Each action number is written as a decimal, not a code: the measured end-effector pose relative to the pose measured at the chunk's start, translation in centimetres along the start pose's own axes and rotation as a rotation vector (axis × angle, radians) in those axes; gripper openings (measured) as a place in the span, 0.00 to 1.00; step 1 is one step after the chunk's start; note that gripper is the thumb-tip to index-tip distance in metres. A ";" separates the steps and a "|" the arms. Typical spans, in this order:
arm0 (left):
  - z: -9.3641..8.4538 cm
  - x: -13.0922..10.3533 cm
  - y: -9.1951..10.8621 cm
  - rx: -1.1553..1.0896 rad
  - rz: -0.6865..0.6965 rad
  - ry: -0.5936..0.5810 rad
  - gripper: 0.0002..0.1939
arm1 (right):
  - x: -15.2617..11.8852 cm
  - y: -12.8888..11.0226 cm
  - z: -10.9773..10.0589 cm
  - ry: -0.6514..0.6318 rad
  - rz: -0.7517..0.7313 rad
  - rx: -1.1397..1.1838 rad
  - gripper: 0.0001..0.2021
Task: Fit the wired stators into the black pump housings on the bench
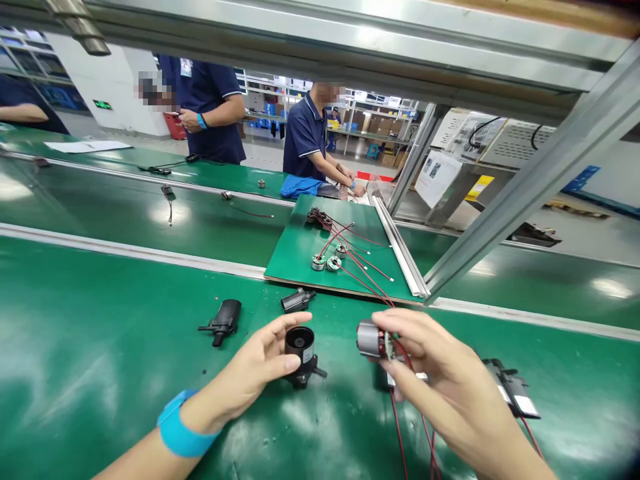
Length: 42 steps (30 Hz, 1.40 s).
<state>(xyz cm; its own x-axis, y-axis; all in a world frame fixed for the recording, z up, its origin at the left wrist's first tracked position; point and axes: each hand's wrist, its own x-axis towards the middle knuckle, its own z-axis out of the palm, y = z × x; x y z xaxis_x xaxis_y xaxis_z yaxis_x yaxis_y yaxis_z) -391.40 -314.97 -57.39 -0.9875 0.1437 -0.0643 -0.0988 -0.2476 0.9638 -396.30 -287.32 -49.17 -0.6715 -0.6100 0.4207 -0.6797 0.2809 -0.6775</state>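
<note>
My left hand point(260, 363) wears a blue wristband and curls round a black cylindrical housing point(301, 347), its open round end facing up. Thumb and fingers of my right hand point(440, 373) pinch a small motor part point(371, 339) with a silvery body, a circuit board and red wires hanging down. The two parts are apart, the motor part to the right of the housing. Under my right hand a dark part with a white label point(387, 379) is partly hidden. Two more black housings lie beyond my left hand, one at the left point(227, 320) and one nearer the middle point(299, 300).
A raised green board point(287, 257) holds several motor parts with red wires. Black parts with white labels point(515, 390) lie at the right. A metal post point(525, 153) slants up on the right. Behind the conveyor point(110, 200), people in dark shirts stand at a bench.
</note>
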 end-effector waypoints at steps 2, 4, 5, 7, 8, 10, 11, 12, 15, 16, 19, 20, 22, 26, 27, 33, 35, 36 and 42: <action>0.5 0.0 -1.6 -0.181 -0.094 -0.008 0.36 | 0.2 0.2 0.2 -0.066 -0.051 -0.103 0.22; 0.8 -0.1 -3.0 -0.159 -0.107 -0.039 0.35 | 0.3 0.5 0.7 -0.114 -0.073 -0.163 0.22; 0.9 -0.2 -3.5 -0.084 -0.085 -0.057 0.35 | 0.3 0.7 1.1 -0.135 -0.074 -0.178 0.21; 1.3 -0.5 -4.3 0.119 -0.018 -0.075 0.32 | 0.4 1.2 2.0 -0.172 -0.076 -0.196 0.21; 1.5 -0.6 -4.5 0.211 0.011 -0.077 0.28 | 0.4 1.4 2.5 -0.189 -0.074 -0.197 0.21; 2.0 -1.0 -4.6 0.342 0.057 -0.074 0.20 | 0.4 1.6 3.4 -0.231 -0.065 -0.187 0.21; 2.2 -1.1 -4.6 0.387 0.073 -0.080 0.18 | 0.3 1.7 3.8 -0.256 -0.057 -0.187 0.22; 2.3 -1.2 -4.6 0.422 0.084 -0.089 0.17 | 0.3 1.7 4.2 -0.281 -0.047 -0.196 0.24; 2.5 -1.2 -4.7 0.491 0.113 -0.081 0.17 | 0.4 1.7 4.8 -0.326 -0.029 -0.262 0.27; 2.6 -1.2 -4.8 0.508 0.132 -0.065 0.17 | 0.4 1.7 4.9 -0.322 -0.027 -0.281 0.27; 2.6 -1.2 -5.3 0.540 0.195 -0.015 0.19 | 0.6 1.9 5.3 -0.303 -0.034 -0.299 0.24; 2.6 -1.2 -5.5 0.552 0.208 -0.003 0.19 | 0.6 2.0 5.5 -0.302 -0.035 -0.302 0.23; 2.5 -1.2 -5.9 0.577 0.212 0.009 0.20 | 0.7 2.2 5.9 -0.287 -0.046 -0.326 0.23; 2.1 -1.4 -6.6 0.666 0.274 0.097 0.25 | 0.7 2.6 7.1 -0.188 -0.074 -0.445 0.25; 2.0 -1.4 -6.7 0.696 0.303 0.126 0.26 | 0.7 2.6 7.3 -0.176 -0.074 -0.464 0.26; 2.0 -1.3 -6.2 0.816 0.536 0.105 0.19 | 0.6 2.5 7.2 -0.307 -0.052 -0.380 0.33; 2.0 -1.4 -5.6 0.871 0.566 -0.010 0.13 | 0.6 2.4 7.0 -0.348 -0.067 -0.401 0.24; 1.8 -1.5 -5.4 0.921 0.566 -0.048 0.11 | 0.6 2.4 6.9 -0.355 -0.076 -0.410 0.21; 1.5 -1.7 -4.1 1.163 0.605 -0.091 0.12 | 0.5 2.4 7.5 -0.327 -0.176 -0.497 0.15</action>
<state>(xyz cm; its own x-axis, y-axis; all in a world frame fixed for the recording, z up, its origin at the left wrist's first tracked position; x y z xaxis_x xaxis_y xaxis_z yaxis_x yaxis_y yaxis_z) -389.16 -312.75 -60.89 -0.8221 0.3765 0.4271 0.5611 0.6632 0.4953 -396.07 -292.55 -55.13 -0.4647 -0.8522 0.2404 -0.8812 0.4186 -0.2197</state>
